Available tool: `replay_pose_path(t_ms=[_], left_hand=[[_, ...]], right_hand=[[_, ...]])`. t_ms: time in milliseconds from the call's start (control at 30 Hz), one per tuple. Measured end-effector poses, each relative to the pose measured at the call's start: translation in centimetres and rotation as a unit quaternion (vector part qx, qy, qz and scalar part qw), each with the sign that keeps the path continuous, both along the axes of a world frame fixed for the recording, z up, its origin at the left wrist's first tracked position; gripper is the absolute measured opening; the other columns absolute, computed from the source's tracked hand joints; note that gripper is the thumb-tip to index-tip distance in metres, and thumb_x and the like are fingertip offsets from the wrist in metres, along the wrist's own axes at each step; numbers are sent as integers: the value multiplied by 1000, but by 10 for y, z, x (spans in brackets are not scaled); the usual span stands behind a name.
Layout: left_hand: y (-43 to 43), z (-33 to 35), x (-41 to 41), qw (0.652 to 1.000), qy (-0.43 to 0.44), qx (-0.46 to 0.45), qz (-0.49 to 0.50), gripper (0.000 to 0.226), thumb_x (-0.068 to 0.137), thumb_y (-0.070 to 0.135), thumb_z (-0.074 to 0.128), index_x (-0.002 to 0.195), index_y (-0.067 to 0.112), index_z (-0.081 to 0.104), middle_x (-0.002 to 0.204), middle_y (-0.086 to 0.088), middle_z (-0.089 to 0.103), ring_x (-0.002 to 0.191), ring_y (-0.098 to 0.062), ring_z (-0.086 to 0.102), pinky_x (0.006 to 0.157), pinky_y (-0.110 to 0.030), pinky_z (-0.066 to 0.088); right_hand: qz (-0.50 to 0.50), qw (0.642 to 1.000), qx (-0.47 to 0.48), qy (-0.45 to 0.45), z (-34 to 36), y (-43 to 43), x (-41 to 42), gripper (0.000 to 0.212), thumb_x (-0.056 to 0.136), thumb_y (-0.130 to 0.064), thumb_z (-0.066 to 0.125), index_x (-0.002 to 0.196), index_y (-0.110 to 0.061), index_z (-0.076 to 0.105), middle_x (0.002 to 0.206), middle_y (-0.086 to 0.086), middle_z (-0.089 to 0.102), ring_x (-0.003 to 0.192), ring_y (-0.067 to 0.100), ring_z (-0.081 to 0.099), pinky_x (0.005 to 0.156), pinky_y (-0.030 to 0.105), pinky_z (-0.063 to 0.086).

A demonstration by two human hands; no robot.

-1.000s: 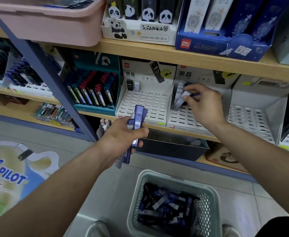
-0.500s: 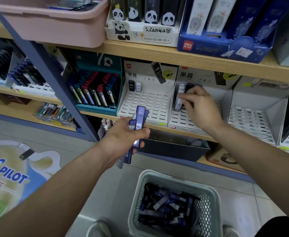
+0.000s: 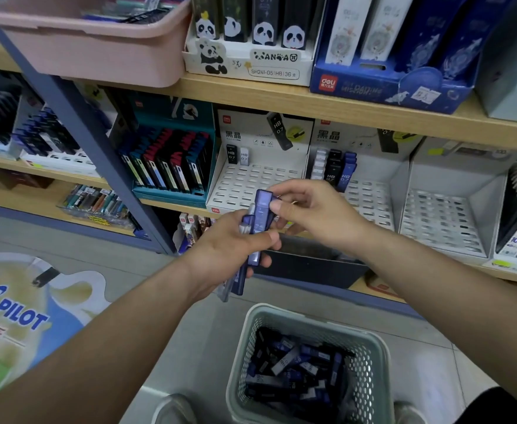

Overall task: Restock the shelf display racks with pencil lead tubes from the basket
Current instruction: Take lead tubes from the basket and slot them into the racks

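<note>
From the head camera: my right hand [image 3: 318, 218] has come away from the back-left corner of the middle white rack [image 3: 370, 203], where it was seating a tube a second ago. It is now back at the bundle of lead tubes [image 3: 239, 281]. Its thumb and forefinger pinch the top of the tallest blue tube [image 3: 263, 206], the other fingers loosely curled. My left hand [image 3: 229, 249] has not changed its job: wrapped tight around the bundle, holding it upright in front of the shelf edge.

I take that as one tube placed and the next being drawn. The stocked tubes [image 3: 333, 168] stand in white, black and blue columns at that rack's back-left corner, and the rest of its slotted floor is bare. The left white rack [image 3: 251, 185] has only two tubes [image 3: 237, 154] at its back-left corner. The right-hand rack [image 3: 440, 221] holds none that I can see. The basket [image 3: 246, 347] on the floor below my arms is well filled with loose tubes [image 3: 297, 368], so there is a long way to go.

Writing: the tubes read "HB 0.7". Both rack headers carry a red deli mark and "黑晶". On the shelf above, the panda box [image 3: 278, 67] reads "PANDA" and "SH241-05 | HB | 36", and the blue box [image 3: 373, 90] says "deli". The floor sticker [image 3: 18, 313] says "PILOT".
</note>
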State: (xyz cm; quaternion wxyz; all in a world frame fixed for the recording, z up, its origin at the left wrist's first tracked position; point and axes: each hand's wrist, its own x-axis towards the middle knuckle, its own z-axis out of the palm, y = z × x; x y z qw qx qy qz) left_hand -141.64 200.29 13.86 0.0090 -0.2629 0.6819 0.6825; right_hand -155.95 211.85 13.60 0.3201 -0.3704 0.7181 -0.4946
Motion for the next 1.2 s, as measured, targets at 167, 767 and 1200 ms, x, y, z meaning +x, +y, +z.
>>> replay_pose_path(t_ms=[167,767,1200], left_hand=[[1,4,0,1000,-2,25,5,21,98,19,62,119,15,63,100,-2,78,84,-21,76,52,-25,43],[4,-6,-14,996,-1,-2,85,14,91,12,71,101,14,63,77,0,73,56,-15,67,50,-27,48],[15,-17,-23,999,-27,-12,31,14,89,18,75,98,14,65,77,-2,69,61,-17,65,50,-28,47]], right_hand=[[-27,998,-36,-50,-1,6,-8,10,92,-7,67,101,-11,68,80,3,69,66,14,65,58,29,55],[-116,985,-83,-101,8,32,-26,37,77,7,77,107,-12,66,88,10,76,86,27,74,79,40,61],[-279,940,-57,190,7,80,-81,29,84,-6,76,85,-35,68,85,-10,70,82,11,67,82,30,58]])
